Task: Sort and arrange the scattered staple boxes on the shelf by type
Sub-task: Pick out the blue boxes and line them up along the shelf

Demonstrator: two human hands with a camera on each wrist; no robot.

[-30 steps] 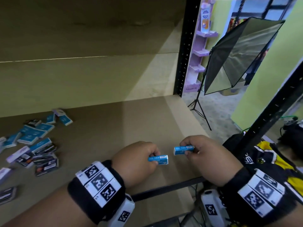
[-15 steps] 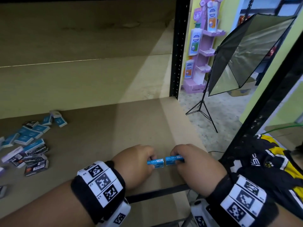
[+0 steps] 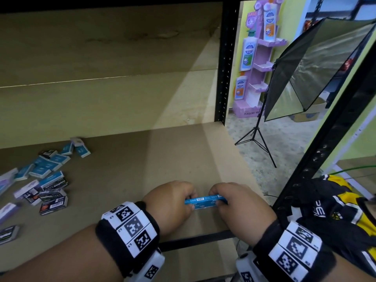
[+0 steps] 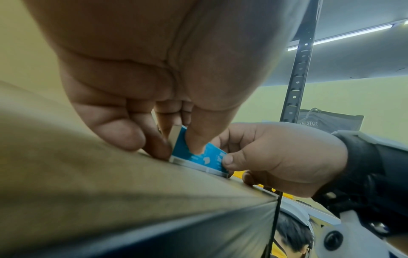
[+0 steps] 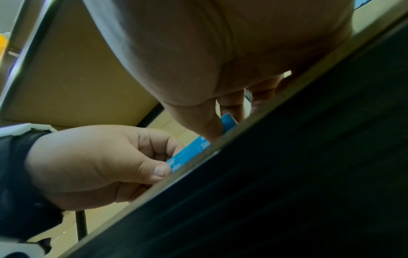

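Note:
Two blue staple boxes stand on edge, end to end, on the brown shelf board (image 3: 122,169) near its front right corner. My left hand (image 3: 190,201) pinches the left blue box (image 3: 196,202) between thumb and fingers. My right hand (image 3: 219,200) pinches the right blue box (image 3: 213,198) the same way. The left wrist view shows my left thumb on its box (image 4: 181,148), with the right hand (image 4: 227,161) holding the neighbouring box (image 4: 215,158). In the right wrist view both boxes (image 5: 187,153) rest just behind the shelf's front lip.
A scattered pile of blue, black and pale purple staple boxes (image 3: 42,176) lies at the shelf's left. A black front rail (image 3: 195,239) and a black upright (image 3: 225,64) frame the shelf. Beyond stand a softbox on a tripod (image 3: 305,78) and a purple display stand (image 3: 256,58).
My hands have come together. The two blue boxes, apart a second ago, now touch end to end and sit lower, on the shelf board.

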